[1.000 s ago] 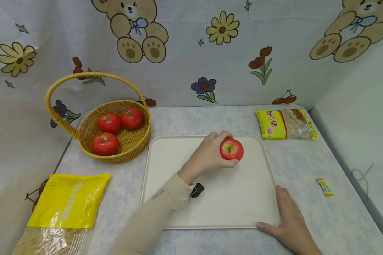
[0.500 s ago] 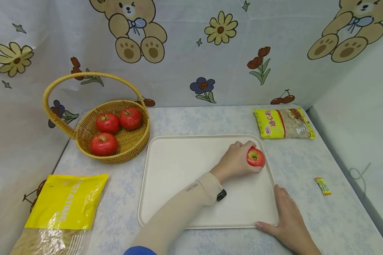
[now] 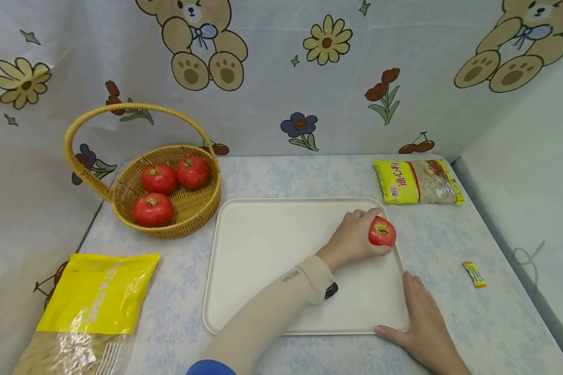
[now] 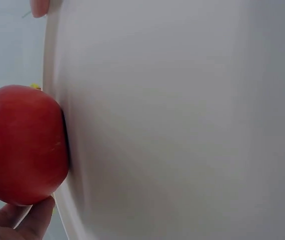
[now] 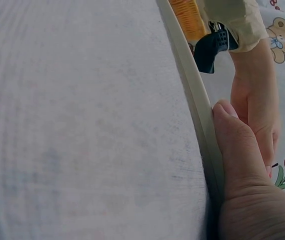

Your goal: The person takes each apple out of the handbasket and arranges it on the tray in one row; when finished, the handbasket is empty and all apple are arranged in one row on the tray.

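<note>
My left hand (image 3: pixel 355 237) grips a red apple (image 3: pixel 382 232) at the right side of the white tray (image 3: pixel 272 250), near its rim. In the left wrist view the apple (image 4: pixel 25 145) sits between thumb and fingertips, its base close to the tray surface; whether it bears its weight there I cannot tell. At the tray's front right corner rests my right hand (image 3: pixel 424 325), fingers extended along the right edge and thumb at the front edge. The right wrist view shows that thumb (image 5: pixel 240 145) against the tray's rim (image 5: pixel 192 85).
A wicker basket (image 3: pixel 187 221) with a tall handle holds three red apples (image 3: pixel 154 210) at the back left. A yellow bag (image 3: pixel 100 297) lies front left. On the right are a yellow food packet (image 3: pixel 419 181) and a small wrapped candy (image 3: pixel 475 274). A patterned cloth (image 3: pixel 262 78) hangs behind.
My left hand has carried the apple rightward across the tray to its right side, slowing over the last half second. My right hand has stayed at the tray's corner.
</note>
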Demonstrator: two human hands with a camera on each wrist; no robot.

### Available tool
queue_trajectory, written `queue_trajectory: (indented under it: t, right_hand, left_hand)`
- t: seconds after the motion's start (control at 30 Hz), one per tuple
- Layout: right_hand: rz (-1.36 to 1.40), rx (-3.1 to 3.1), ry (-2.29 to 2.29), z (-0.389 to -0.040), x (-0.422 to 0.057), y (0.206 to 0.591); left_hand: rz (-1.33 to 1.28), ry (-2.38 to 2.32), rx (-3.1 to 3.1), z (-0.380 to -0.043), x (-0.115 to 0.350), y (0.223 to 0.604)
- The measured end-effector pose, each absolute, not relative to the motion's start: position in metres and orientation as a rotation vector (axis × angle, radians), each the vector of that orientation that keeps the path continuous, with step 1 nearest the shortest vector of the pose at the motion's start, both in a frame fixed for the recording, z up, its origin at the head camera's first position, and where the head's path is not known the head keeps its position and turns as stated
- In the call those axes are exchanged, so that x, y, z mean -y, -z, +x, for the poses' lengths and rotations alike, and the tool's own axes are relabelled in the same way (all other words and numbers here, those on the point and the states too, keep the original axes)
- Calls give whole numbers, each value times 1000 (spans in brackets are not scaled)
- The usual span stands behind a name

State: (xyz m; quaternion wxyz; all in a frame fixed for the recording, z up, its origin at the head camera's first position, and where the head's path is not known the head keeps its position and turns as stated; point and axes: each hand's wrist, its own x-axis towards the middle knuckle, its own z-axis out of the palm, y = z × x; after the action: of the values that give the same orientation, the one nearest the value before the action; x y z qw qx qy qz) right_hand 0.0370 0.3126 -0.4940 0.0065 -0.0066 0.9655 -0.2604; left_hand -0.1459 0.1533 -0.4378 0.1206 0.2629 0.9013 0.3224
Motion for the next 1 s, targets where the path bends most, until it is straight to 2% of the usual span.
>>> queue_trajectory:
  t: [0.27, 0.47, 0.7, 1.0]
  right_hand:
    - [-17, -3009, 789, 35, -310, 493]
    - [147, -2860, 671, 30, -307, 488]
    - [211, -2773, 643, 28, -306, 486]
    - [206, -2769, 649, 27, -305, 484]
  left_hand:
    - [751, -996, -2609, -146, -145, 437]
    - [724, -1063, -2650, -143, -118, 415]
    - [682, -1258, -2808, -143, -50, 383]
    - [202, -1529, -3010, -155, 67, 370]
